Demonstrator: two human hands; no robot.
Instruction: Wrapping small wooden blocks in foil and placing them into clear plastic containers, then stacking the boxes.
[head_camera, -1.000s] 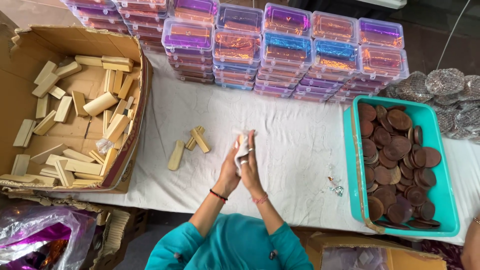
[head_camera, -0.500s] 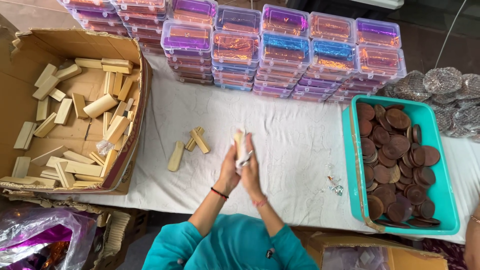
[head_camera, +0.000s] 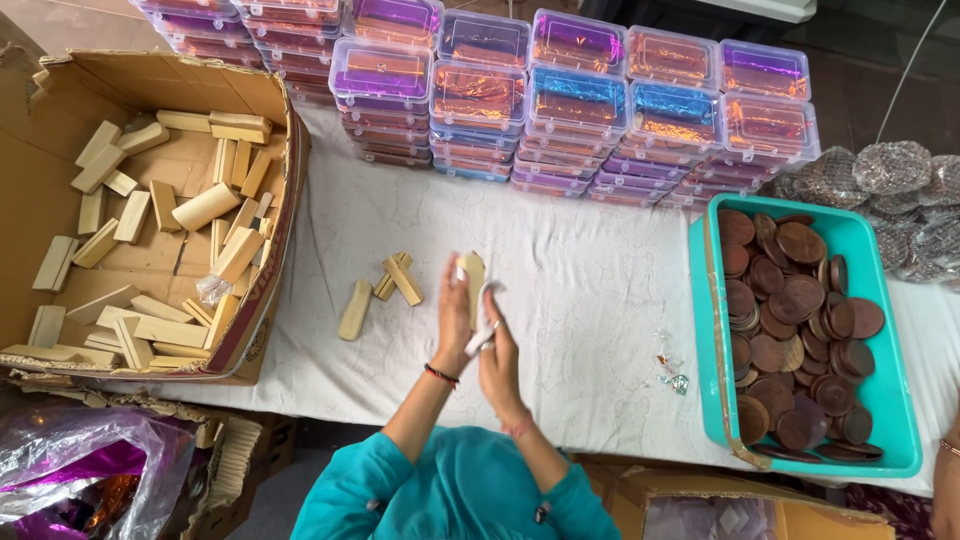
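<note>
Both hands are raised above the white cloth (head_camera: 590, 290) at lower centre of the frame, palms facing each other. The left hand (head_camera: 455, 315) holds a pale wood block (head_camera: 472, 272) upright, fingers pressed together along its side, the block's top showing above the fingertips. The right hand (head_camera: 497, 355) sits just beside it, fingers curled around a small white rag (head_camera: 487, 312) that lies against the block; whether the fingertips pinch the rag or only press it, cannot tell. A dark bangle (head_camera: 440, 376) circles the left wrist. On the cloth just left of the hands lie three loose blocks (head_camera: 385, 290), two crossed and touching, one apart and lower. At left of the frame an open carton (head_camera: 262, 95) holds many more such blocks in a jumble. Across the top, stacks of clear lidded boxes (head_camera: 575, 105) with purple, orange and blue foil inside stand in a row. At right a teal tray (head_camera: 868, 300) is filled with brown round discs (head_camera: 790, 300). Small bits of foil (head_camera: 672, 370) lie on the cloth between hands and tray. Silver mesh pieces (head_camera: 890, 170) sit at upper right. A purple foil bag (head_camera: 70, 475) shows at lower left.
</note>
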